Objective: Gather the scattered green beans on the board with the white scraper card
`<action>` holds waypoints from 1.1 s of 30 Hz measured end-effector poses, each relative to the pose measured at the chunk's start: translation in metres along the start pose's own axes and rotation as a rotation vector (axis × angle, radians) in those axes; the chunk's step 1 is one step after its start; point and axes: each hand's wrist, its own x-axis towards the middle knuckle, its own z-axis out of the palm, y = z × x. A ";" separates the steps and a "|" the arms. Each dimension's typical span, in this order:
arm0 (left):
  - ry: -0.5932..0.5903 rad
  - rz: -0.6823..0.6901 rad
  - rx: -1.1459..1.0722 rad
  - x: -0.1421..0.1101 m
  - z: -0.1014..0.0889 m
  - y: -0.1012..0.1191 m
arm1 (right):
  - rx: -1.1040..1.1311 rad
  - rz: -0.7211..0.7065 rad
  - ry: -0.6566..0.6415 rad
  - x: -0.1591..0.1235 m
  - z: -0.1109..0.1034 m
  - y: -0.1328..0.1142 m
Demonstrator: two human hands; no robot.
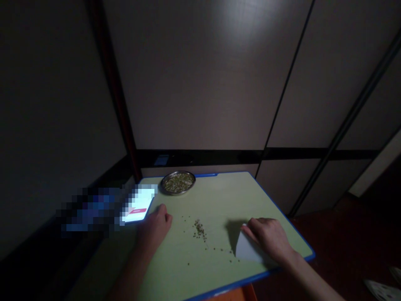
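Note:
My left hand rests on the light green tabletop with its fingers curled in, right beside a lit phone. Nothing shows in its grip. My right hand is closed on a white folded paper that stands on the table near the front right edge. A small scatter of green grains lies on the table between my two hands. A round steel plate filled with the same grains sits at the far edge.
The table has a blue rim and stands against a dark panelled wall. A dark red post rises behind the left corner. The floor to the right is dark.

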 end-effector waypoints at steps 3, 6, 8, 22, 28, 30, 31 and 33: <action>0.012 0.006 0.000 0.000 0.001 -0.001 | 0.012 0.013 -0.006 0.003 0.005 0.001; 0.014 0.009 -0.012 0.000 0.001 -0.001 | 0.006 0.029 0.003 0.007 0.008 0.004; 0.011 0.006 -0.012 0.001 0.000 0.000 | -0.004 0.041 0.011 0.009 0.009 0.005; -0.021 0.003 -0.013 0.003 0.004 -0.002 | 0.008 0.041 0.031 0.008 0.012 -0.001; -0.020 0.005 0.002 0.001 -0.003 0.000 | 0.003 0.038 0.024 0.006 0.009 -0.003; -0.016 0.005 0.002 0.000 -0.003 0.001 | -0.002 0.046 0.018 0.006 0.008 -0.004; -0.018 0.005 -0.001 0.000 -0.004 0.001 | -0.002 0.047 0.016 0.006 0.007 -0.005; -0.033 -0.001 -0.011 0.000 -0.005 0.001 | 0.001 0.044 0.015 0.005 0.008 -0.006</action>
